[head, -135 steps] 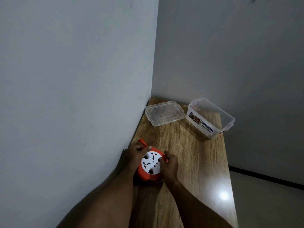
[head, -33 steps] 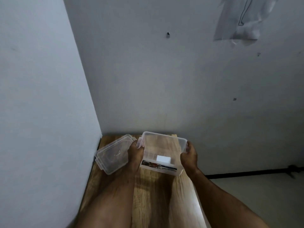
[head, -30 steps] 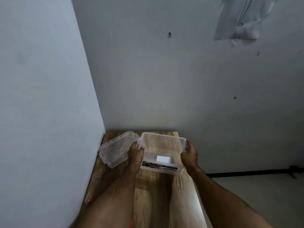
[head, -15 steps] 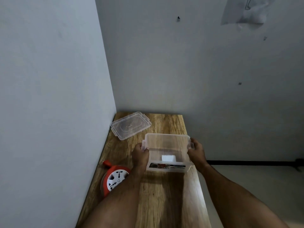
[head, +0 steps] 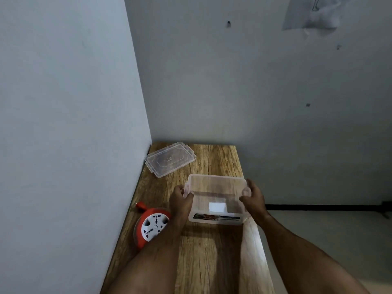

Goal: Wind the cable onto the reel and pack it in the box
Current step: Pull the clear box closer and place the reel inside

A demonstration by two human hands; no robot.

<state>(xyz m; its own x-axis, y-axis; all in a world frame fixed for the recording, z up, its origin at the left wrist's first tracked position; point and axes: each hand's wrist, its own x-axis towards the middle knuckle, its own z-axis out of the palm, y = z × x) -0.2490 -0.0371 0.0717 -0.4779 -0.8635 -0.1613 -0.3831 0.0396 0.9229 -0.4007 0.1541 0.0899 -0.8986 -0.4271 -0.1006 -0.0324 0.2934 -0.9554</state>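
A clear plastic box (head: pixel 216 187) with a label on its near side is held between both hands over the middle of the wooden table (head: pixel 212 251). My left hand (head: pixel 180 200) grips its left end and my right hand (head: pixel 253 198) grips its right end. The box holds nothing but a white slip at its bottom. The orange cable reel (head: pixel 151 225), white socket face up, lies on the table by the left wall, partly behind my left forearm. Its orange plug (head: pixel 140 206) sticks out at the far side.
The box's clear lid (head: pixel 169 161) lies flat at the table's far left corner. Walls close the table on the left and at the back. The table's right edge drops to the floor, where a dark skirting strip (head: pixel 318 206) runs.
I left the reel by the wall, took the box in both hands at the far end and have drawn it toward me, next to the reel. The lid has stayed put.
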